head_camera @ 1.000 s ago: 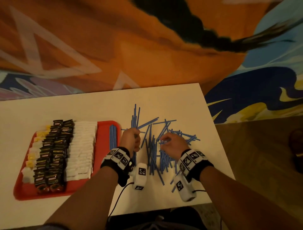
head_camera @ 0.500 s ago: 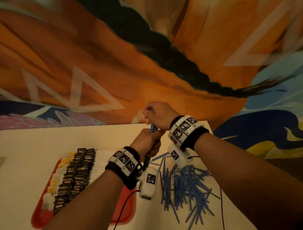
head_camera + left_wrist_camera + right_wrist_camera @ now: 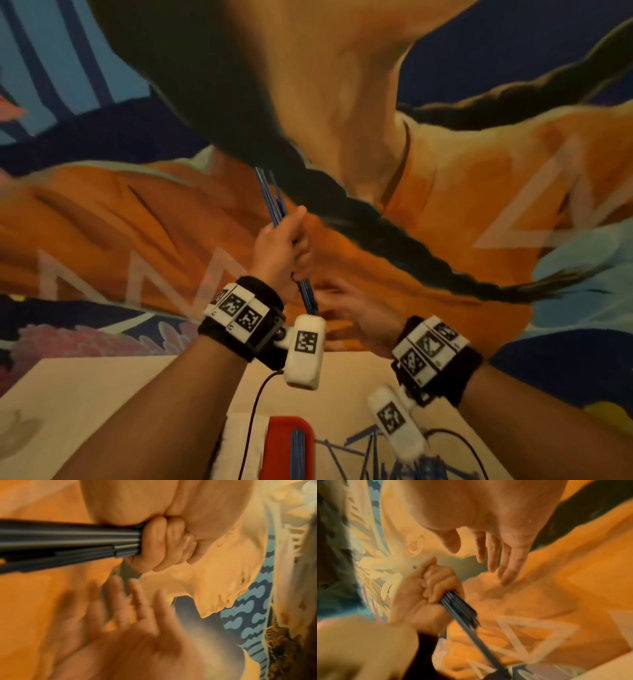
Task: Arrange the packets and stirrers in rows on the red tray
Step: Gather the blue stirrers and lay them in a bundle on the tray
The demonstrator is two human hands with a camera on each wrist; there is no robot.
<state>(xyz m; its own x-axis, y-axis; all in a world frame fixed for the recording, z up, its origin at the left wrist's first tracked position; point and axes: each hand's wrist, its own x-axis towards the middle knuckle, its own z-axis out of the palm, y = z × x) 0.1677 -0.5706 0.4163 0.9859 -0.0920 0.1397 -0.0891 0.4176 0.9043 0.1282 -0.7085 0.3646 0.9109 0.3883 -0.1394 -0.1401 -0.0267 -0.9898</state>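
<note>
My left hand (image 3: 284, 246) is raised well above the table and grips a bundle of blue stirrers (image 3: 270, 198) upright in its fist. The left wrist view shows the fingers (image 3: 163, 545) curled round the bundle of stirrers (image 3: 68, 543). My right hand (image 3: 346, 315) is open and blurred, with straight fingers just beside the bundle's lower end. Whether it touches the ends is unclear. The right wrist view shows the right hand (image 3: 496, 545) empty, apart from the left hand (image 3: 428, 592). The red tray (image 3: 287, 431) shows at the bottom edge with a row of stirrers (image 3: 297, 455).
Loose blue stirrers (image 3: 394, 462) lie in a pile on the white table (image 3: 120, 394) right of the tray. White packets (image 3: 236, 445) sit at the tray's left part. A painted mural wall (image 3: 479, 171) fills the background.
The head view has tilted upward. My left hand lifted the stirrer bundle higher. My right hand left the bundle's top, dropped to its lower end and opened.
</note>
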